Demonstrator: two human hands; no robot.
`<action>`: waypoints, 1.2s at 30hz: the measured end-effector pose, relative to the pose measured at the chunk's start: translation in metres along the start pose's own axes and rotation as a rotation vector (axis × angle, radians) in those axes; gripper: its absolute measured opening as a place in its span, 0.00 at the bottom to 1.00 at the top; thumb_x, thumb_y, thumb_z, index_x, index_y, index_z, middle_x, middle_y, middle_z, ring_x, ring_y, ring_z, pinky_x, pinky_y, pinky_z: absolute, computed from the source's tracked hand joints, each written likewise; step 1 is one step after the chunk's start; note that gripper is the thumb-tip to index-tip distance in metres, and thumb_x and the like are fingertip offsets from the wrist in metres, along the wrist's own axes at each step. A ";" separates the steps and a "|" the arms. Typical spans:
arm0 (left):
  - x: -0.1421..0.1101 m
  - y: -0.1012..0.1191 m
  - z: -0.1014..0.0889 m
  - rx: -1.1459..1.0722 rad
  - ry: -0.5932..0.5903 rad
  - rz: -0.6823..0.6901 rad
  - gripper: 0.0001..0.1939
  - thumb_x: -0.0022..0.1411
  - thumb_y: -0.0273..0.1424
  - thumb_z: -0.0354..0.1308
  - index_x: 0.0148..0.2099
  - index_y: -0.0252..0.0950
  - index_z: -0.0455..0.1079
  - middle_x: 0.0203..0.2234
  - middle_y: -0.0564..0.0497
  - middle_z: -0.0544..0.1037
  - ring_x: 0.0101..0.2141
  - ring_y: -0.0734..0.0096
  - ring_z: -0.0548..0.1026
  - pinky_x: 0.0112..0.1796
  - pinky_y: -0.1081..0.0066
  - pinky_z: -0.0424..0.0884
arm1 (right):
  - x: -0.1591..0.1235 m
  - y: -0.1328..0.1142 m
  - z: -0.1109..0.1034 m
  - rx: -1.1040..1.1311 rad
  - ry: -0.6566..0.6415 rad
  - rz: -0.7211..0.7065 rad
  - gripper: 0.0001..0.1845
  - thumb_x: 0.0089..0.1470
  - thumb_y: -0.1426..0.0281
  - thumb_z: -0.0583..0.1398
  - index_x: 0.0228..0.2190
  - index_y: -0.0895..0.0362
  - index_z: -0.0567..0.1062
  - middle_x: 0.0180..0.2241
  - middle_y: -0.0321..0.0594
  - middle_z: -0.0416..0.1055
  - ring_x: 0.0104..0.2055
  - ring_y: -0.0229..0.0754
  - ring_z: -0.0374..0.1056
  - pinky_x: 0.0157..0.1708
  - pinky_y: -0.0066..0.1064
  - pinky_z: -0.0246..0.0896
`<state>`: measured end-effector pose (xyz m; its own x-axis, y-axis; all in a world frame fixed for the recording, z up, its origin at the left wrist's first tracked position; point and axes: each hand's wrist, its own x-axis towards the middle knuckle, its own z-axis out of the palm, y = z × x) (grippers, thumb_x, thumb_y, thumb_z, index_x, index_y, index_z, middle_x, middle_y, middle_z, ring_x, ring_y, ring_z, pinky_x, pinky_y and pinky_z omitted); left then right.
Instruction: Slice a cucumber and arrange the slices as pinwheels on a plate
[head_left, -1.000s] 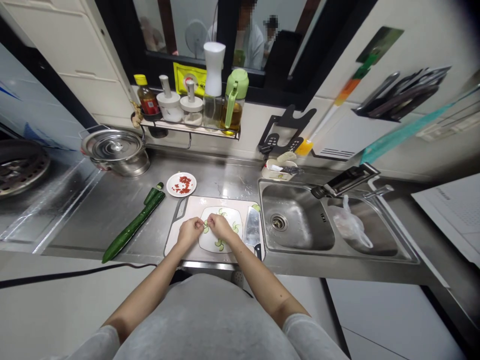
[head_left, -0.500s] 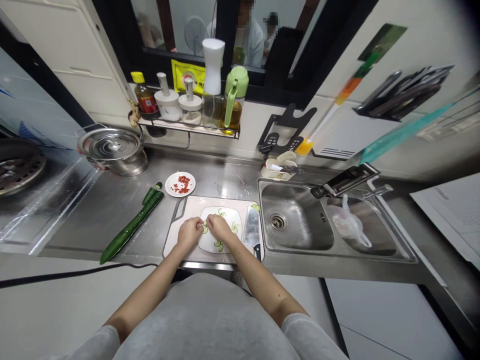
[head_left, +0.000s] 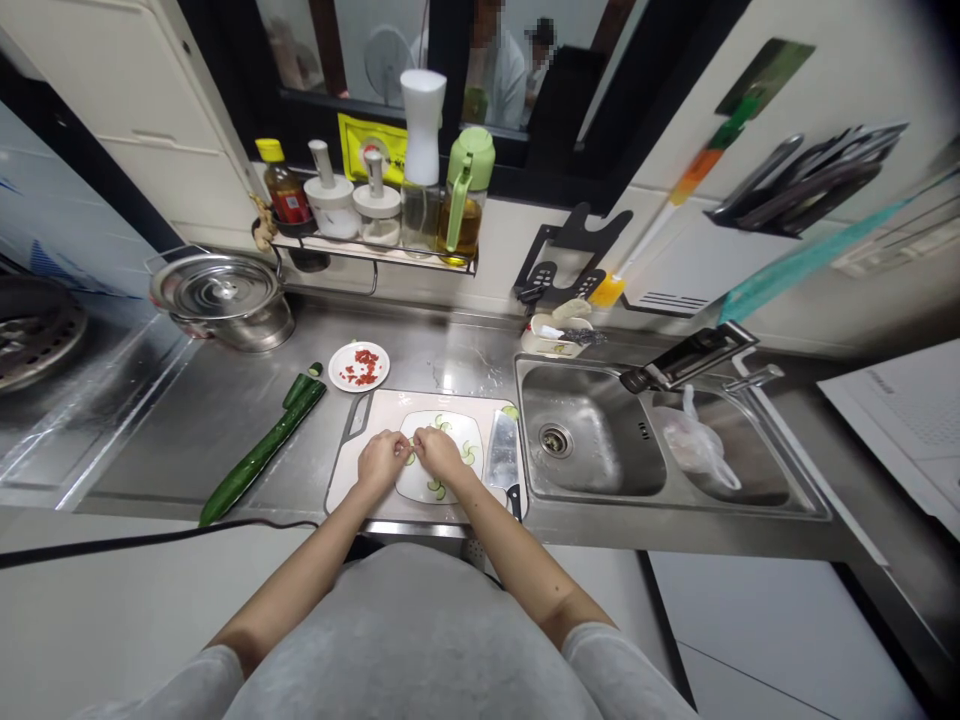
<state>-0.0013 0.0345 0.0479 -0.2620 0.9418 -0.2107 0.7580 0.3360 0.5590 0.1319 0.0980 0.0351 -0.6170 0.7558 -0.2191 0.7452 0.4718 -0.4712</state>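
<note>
Over the left rim of a white squarish plate [head_left: 450, 475], my left hand [head_left: 383, 462] and my right hand [head_left: 436, 455] are closed in pinches, fingertips nearly meeting. A thin cucumber slice [head_left: 410, 457] shows at the fingertips, partly hidden by them. More curved slices with green edges lie in small swirls on the plate, such as the cucumber slices [head_left: 469, 453] on its right. Under the plate is a pale cutting board [head_left: 346, 478]. A cleaver [head_left: 502, 452] rests on the board's right side, beside my right wrist, with its black handle toward me.
Left of the board lie a long cucumber [head_left: 259, 460] and a shorter cucumber piece [head_left: 298, 390]. A small plate [head_left: 336, 370] holds chopped red bits. A lidded steel pot [head_left: 259, 325] stands back left. The sink [head_left: 600, 430] adjoins on the right; bottles line a wall rack [head_left: 345, 247].
My fingertips have come slightly closer together over the plate's left side. The whole view has shifted a little; the plate, board and cleaver stay put.
</note>
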 end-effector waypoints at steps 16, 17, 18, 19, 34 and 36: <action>0.008 -0.011 0.002 -0.165 -0.021 -0.040 0.06 0.53 0.34 0.61 0.33 0.40 0.76 0.27 0.53 0.76 0.29 0.71 0.71 0.29 0.74 0.58 | -0.011 0.001 -0.011 0.015 0.054 0.019 0.09 0.61 0.72 0.53 0.38 0.55 0.73 0.38 0.41 0.72 0.40 0.41 0.64 0.33 0.28 0.49; 0.008 -0.014 0.002 -0.226 -0.021 -0.046 0.07 0.53 0.34 0.61 0.34 0.39 0.76 0.26 0.53 0.76 0.28 0.71 0.71 0.29 0.75 0.59 | -0.013 0.002 -0.013 0.025 0.075 0.036 0.09 0.61 0.73 0.53 0.38 0.55 0.73 0.38 0.42 0.72 0.40 0.41 0.64 0.34 0.29 0.49; 0.009 -0.016 0.002 -0.281 -0.018 -0.049 0.08 0.53 0.35 0.60 0.34 0.38 0.75 0.25 0.54 0.75 0.28 0.72 0.71 0.29 0.75 0.60 | -0.014 0.003 -0.016 0.037 0.096 0.054 0.10 0.61 0.73 0.53 0.39 0.55 0.74 0.39 0.42 0.73 0.40 0.41 0.64 0.34 0.29 0.49; 0.009 -0.019 0.003 -0.320 -0.011 -0.053 0.08 0.53 0.35 0.60 0.35 0.38 0.75 0.25 0.54 0.75 0.27 0.72 0.71 0.30 0.75 0.60 | -0.016 0.005 -0.018 0.051 0.114 0.071 0.10 0.61 0.74 0.53 0.39 0.55 0.74 0.39 0.42 0.73 0.40 0.41 0.65 0.34 0.29 0.50; 0.006 -0.009 -0.001 -0.095 0.011 -0.060 0.09 0.52 0.37 0.61 0.35 0.39 0.74 0.27 0.55 0.73 0.29 0.73 0.70 0.28 0.75 0.56 | -0.042 0.014 -0.049 0.048 0.135 0.230 0.10 0.59 0.68 0.55 0.40 0.56 0.74 0.39 0.41 0.74 0.39 0.41 0.66 0.35 0.28 0.52; 0.007 -0.009 0.000 -0.079 0.002 -0.070 0.09 0.52 0.37 0.62 0.35 0.39 0.74 0.27 0.55 0.73 0.29 0.73 0.69 0.28 0.75 0.56 | -0.041 0.004 -0.039 0.009 0.053 0.201 0.10 0.59 0.67 0.55 0.40 0.55 0.74 0.40 0.41 0.74 0.41 0.41 0.66 0.35 0.28 0.52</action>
<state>-0.0101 0.0378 0.0410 -0.3141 0.9158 -0.2501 0.6885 0.4011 0.6042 0.1698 0.0864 0.0755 -0.4416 0.8573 -0.2646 0.8496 0.3047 -0.4305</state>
